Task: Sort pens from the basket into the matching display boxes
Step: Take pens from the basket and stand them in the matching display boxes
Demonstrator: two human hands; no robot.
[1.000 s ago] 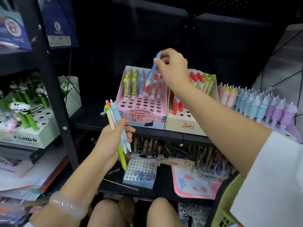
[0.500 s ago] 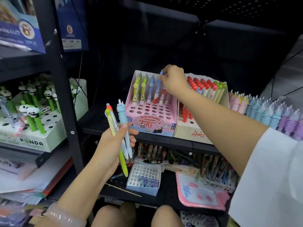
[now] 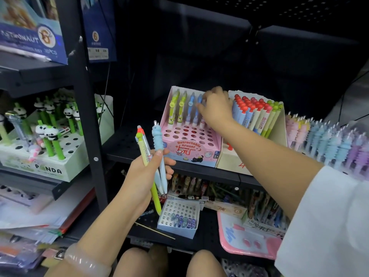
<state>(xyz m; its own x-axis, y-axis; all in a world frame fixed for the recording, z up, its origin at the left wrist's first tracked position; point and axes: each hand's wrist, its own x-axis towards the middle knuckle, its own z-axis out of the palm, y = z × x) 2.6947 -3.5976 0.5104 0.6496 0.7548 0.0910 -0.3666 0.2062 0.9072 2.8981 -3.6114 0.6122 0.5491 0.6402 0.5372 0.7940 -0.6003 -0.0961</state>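
Pink display box (image 3: 191,145) sits on the shelf, back row holding two green pens and two blue pens (image 3: 192,108) upright, most holes bare. Just right of the pink box, a beige box (image 3: 279,124) is packed with red-capped pens (image 3: 249,110), a few green-capped.

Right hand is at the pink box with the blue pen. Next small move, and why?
Probably let go and pull back. The right hand pinches the blue pen, which stands in the back row of the pink box beside another blue pen, so it looks seated. The left hand holds more pens to sort.
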